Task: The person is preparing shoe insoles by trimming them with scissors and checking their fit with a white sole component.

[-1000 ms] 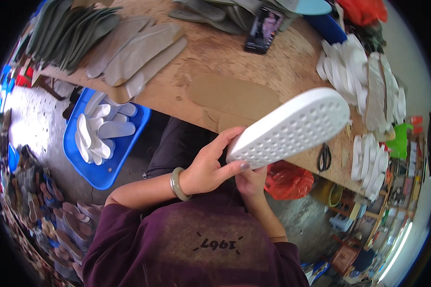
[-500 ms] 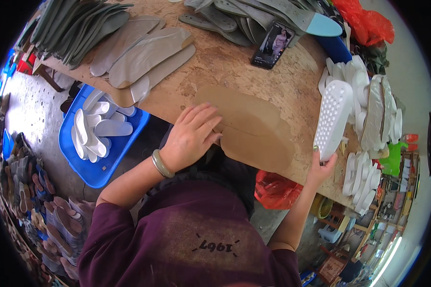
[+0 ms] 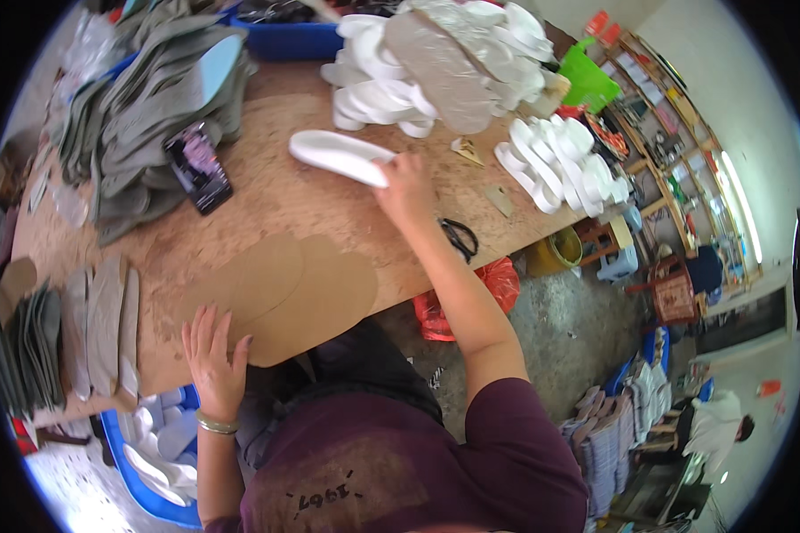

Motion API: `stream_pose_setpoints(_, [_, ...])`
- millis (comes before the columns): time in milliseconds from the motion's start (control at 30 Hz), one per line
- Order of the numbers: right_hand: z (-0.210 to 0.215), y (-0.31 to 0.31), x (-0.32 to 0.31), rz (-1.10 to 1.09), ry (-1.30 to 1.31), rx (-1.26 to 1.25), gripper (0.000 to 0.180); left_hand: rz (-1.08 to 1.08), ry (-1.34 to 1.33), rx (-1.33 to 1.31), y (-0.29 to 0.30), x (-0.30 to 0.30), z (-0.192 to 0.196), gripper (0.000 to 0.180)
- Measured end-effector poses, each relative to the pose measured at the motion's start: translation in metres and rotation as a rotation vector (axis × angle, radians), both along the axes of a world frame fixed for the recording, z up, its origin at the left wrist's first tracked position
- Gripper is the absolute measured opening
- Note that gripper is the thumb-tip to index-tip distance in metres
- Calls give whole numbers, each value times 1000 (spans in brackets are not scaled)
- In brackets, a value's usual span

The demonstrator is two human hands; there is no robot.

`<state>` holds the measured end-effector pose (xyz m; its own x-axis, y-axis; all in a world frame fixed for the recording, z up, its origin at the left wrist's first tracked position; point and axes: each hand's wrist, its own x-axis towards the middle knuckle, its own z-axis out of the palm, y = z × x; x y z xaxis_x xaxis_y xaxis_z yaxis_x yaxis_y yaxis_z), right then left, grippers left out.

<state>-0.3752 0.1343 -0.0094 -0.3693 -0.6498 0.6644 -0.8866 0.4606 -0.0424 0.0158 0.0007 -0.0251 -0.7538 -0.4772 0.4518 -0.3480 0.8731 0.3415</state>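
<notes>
A white shoe sole (image 3: pixel 333 155) is pinched at its near end by my right hand (image 3: pixel 405 190), over the middle of the table. Its smooth side faces up, and its far end points left. My left hand (image 3: pixel 215 360) lies with fingers spread on the left edge of several flat brown insole sheets (image 3: pixel 329 289). The sheets overlap in a fan at the table's front edge, close to my body.
Piled white soles (image 3: pixel 378 89) stand at the back, and more white soles (image 3: pixel 560 164) at the right. Grey insoles (image 3: pixel 142 133) and a phone (image 3: pixel 197 169) lie at the left. Black scissors (image 3: pixel 459 238) rest near the front edge. A blue basin (image 3: pixel 142 484) holds white pieces below.
The view has swung to the right. My right hand has brought the white sole inward from the table's right side, and its studded underside no longer shows. My left hand stays at the brown sheets.
</notes>
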Motion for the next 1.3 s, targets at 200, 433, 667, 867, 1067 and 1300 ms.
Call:
stream_pose_setpoints(200, [39,70,-18,115,-35,-225,39,63,-35,-15,-13,8,-12,43])
stream_pose_setpoints(433, [84,321,-201,-977,187,-58,103,31,100,66,-16,-10,-14,40])
stream_pose_setpoints(667, [97,315,-195,-845,-334,-361,72,71,115,78,-8,-5,-7,36])
stream_pose_setpoints(867, [112,305,-166,-571,-274,-1106,68,67,108,88,-12,2,-10,37])
stream_pose_setpoints(1067, [114,212,-28,543,-629,-1455,76,71,264,193,7,3,8,42])
stream_pose_setpoints(1300, [6,78,206,770,-1791,-1044,102,-570,644,1212,85,-66,36,95])
